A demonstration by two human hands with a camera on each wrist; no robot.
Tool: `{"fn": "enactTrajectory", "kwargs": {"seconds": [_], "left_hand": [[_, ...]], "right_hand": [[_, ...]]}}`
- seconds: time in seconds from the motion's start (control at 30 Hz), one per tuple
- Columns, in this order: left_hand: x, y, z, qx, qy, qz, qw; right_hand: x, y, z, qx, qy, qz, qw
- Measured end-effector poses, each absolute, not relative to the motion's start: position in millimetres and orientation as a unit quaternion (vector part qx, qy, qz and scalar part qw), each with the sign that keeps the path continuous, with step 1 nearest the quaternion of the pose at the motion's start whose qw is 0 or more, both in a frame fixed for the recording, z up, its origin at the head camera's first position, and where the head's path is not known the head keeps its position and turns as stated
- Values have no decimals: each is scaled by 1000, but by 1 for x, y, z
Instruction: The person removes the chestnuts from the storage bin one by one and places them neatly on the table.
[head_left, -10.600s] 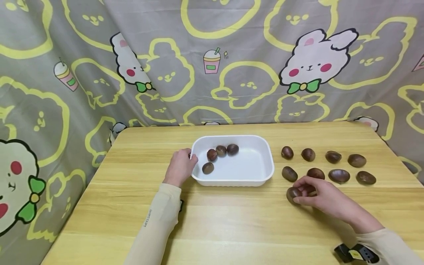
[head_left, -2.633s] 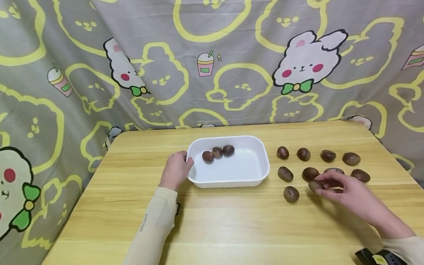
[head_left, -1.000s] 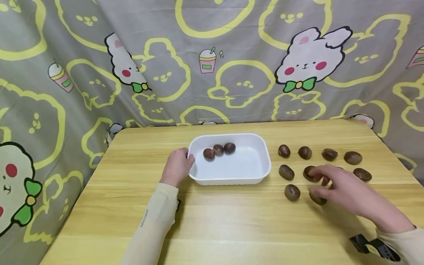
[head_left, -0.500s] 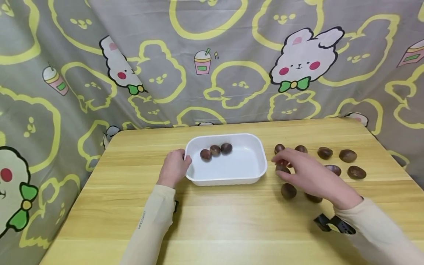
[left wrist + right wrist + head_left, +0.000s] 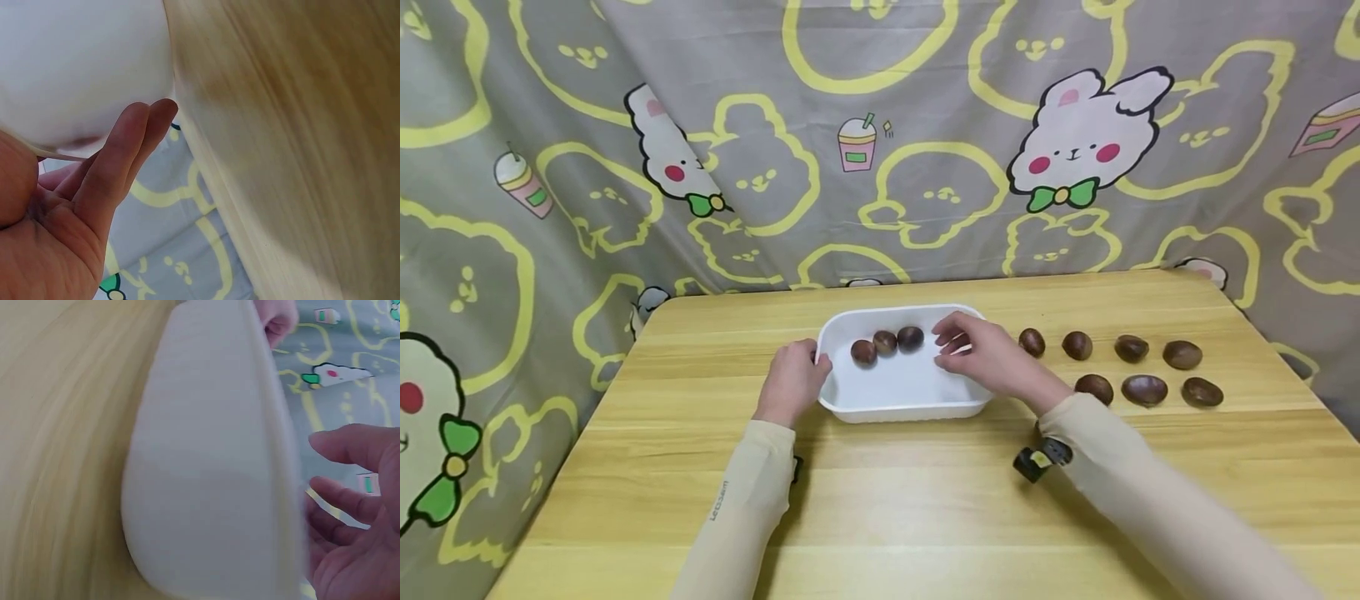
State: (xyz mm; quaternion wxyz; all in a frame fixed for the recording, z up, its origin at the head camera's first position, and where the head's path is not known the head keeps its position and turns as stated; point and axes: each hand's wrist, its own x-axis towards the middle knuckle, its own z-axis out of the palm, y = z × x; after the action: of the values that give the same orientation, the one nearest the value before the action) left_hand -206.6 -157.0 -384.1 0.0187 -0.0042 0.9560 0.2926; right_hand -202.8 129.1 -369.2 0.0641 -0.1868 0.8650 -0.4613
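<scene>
My left hand holds the left rim of a white plastic tray, thumb over the edge. In the left wrist view, the fingers lie along the tray's outer wall. Three brown chestnuts touch one another in a line inside the tray, towards its back left. Above the tray's right part hovers my right hand, just right of these chestnuts. Its thumb and fingers are apart in the right wrist view, with nothing between them.
Right of the tray, several chestnuts lie in rows on the wooden table. My right forearm covers part of the nearer rows. A grey patterned curtain hangs behind the table's back edge and along the left side.
A fourth chestnut left the tray between the two oldest frames. My right hand released a chestnut in the nearest row, then swung left over the tray. The left hand stays on the rim.
</scene>
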Motion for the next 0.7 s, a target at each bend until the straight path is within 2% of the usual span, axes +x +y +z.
{"fn": "enactTrajectory", "kwargs": {"seconds": [0.37, 0.7], "left_hand": [[-207, -158, -384, -5, 954, 301, 16], [-207, -157, -385, -4, 956, 294, 10]], "right_hand": [[-225, 100, -376, -135, 887, -438, 50], [-235, 89, -383, -122, 893, -429, 65]]}}
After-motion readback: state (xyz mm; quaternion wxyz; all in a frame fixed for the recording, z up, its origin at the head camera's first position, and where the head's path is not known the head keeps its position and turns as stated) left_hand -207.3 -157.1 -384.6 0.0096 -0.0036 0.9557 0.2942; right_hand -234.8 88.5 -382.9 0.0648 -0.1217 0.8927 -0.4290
